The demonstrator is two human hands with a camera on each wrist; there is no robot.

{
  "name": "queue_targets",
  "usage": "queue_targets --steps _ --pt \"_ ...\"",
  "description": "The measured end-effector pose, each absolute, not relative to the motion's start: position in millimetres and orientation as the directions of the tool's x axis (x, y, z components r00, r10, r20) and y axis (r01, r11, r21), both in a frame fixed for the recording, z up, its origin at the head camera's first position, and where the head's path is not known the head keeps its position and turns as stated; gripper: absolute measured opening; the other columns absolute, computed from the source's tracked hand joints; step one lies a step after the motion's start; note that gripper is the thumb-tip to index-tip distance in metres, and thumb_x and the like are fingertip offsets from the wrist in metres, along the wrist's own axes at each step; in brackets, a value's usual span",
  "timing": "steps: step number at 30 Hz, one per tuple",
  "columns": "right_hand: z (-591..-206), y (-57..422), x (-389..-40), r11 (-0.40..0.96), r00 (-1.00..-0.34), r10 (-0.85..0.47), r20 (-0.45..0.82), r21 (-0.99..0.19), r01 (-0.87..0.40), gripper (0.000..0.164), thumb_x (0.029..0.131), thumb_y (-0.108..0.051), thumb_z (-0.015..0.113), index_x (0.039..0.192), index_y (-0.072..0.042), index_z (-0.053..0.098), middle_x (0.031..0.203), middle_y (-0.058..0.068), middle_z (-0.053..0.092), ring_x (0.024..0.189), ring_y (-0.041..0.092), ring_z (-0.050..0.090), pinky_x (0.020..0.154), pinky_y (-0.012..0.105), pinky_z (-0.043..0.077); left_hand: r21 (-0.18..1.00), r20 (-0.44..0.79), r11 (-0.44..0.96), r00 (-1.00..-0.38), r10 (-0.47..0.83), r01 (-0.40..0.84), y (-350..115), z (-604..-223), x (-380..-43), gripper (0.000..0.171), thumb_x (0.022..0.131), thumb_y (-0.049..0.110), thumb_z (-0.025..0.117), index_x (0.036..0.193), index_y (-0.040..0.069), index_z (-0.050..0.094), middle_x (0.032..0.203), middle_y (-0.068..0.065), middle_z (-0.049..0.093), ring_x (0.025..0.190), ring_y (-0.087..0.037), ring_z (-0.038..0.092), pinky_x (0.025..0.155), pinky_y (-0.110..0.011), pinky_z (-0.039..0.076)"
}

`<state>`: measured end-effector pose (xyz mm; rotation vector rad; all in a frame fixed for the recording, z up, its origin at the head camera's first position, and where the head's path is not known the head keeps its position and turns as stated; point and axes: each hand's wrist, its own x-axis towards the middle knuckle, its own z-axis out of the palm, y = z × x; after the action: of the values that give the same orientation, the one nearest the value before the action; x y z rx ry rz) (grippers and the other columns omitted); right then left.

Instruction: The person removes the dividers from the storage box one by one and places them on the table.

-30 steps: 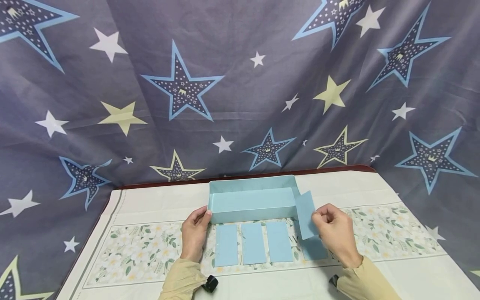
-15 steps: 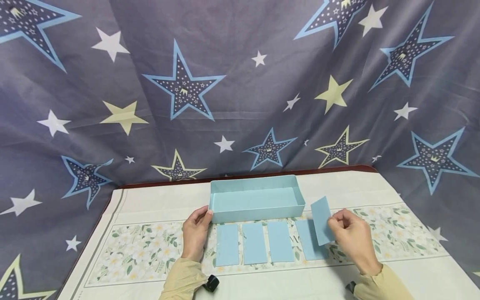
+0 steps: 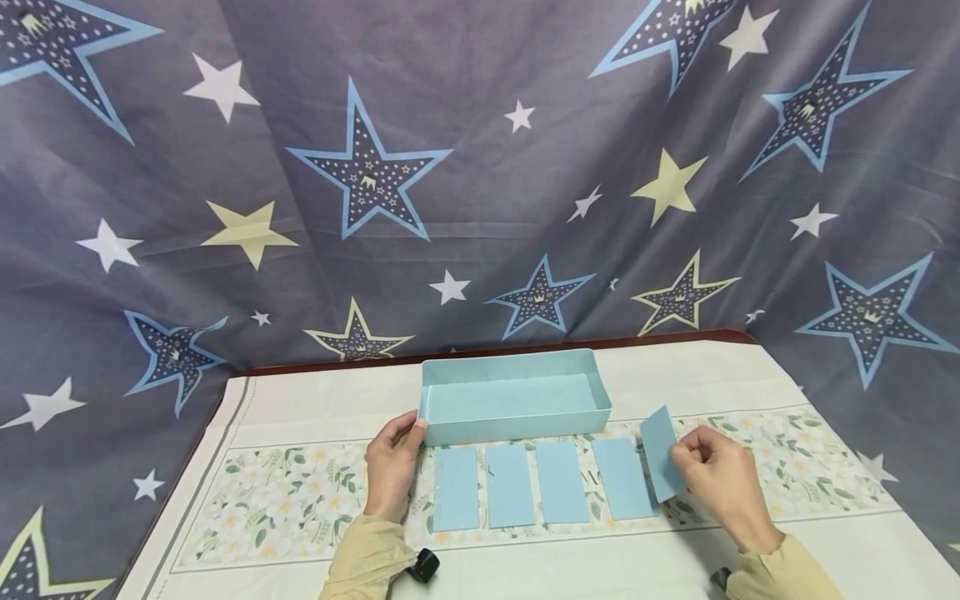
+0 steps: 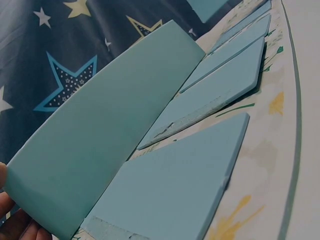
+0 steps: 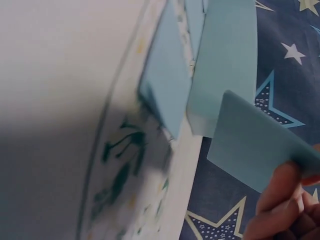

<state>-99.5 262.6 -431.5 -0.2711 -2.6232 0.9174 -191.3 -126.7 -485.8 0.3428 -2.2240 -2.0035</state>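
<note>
A long light-blue open box (image 3: 517,427) stands at the back middle of the table. My left hand (image 3: 392,471) holds its front left corner, thumb at the front and fingers along the left end. In the left wrist view, the box's long wall (image 4: 110,120) shows with fingertips at its lower end. My right hand (image 3: 720,475) pinches a thin blue rectangular panel (image 3: 660,454) by its right edge, tilted up above the cloth. Several similar flat panels (image 3: 510,486) lie in a row before the box; the rightmost panel (image 3: 624,479) is nearest the held one.
A white tablecloth (image 3: 555,558) with a floral band (image 3: 300,500) covers the table. Behind it hangs a dark curtain (image 3: 480,208) printed with stars. The table's dark red rim (image 3: 645,340) shows along the back.
My right hand has moved right and slightly down with the panel, away from the box's right end and past the rightmost lying panel. My left hand stays at the box corner.
</note>
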Motion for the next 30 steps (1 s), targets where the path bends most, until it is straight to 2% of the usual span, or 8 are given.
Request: queue_targets --steps 11,16,25,30 --pt "-443 273 -97 0.81 -0.937 0.244 0.248 -0.583 0.057 0.012 0.078 -0.01 0.055 0.067 -0.013 0.056 0.054 0.0 0.05 0.048 0.015 0.043 0.045 0.029 0.037 0.993 -0.025 0.105 -0.961 -0.275 -0.056 -125 -493 -194 0.031 0.084 0.028 0.062 0.111 0.014 0.059 0.111 -0.005 0.059 0.097 -0.011 0.054 0.089 -0.035 0.047" --pt "-447 274 -98 0.84 -0.942 0.233 0.241 -0.539 0.07 0.012 0.077 -0.01 0.055 0.066 -0.013 0.055 0.054 -0.001 0.05 0.048 0.014 0.042 0.044 0.029 0.037 0.994 -0.022 0.098 -0.964 -0.265 -0.05 -125 -493 -194 0.031 0.085 0.028 0.062 0.112 0.013 0.059 0.11 -0.005 0.059 0.097 -0.01 0.054 0.088 -0.033 0.047" --pt "-447 276 -100 0.875 -0.965 0.198 0.173 -0.474 0.095 0.012 0.077 -0.013 0.055 0.065 -0.013 0.056 0.055 -0.001 0.05 0.049 0.014 0.042 0.044 0.029 0.037 0.994 -0.044 0.086 -0.965 -0.258 -0.068 -125 -487 -192 0.03 0.085 0.026 0.062 0.112 0.012 0.058 0.11 -0.004 0.059 0.096 -0.007 0.054 0.087 -0.03 0.047" --pt "-444 280 -100 0.887 -0.974 0.179 0.142 -0.451 0.098 0.011 0.078 -0.015 0.055 0.067 -0.016 0.056 0.056 -0.002 0.05 0.049 0.014 0.042 0.042 0.03 0.035 0.994 -0.03 0.09 -0.965 -0.262 -0.055 -125 -489 -192 0.031 0.085 0.027 0.062 0.112 0.012 0.058 0.111 -0.006 0.059 0.097 -0.01 0.053 0.088 -0.033 0.047"
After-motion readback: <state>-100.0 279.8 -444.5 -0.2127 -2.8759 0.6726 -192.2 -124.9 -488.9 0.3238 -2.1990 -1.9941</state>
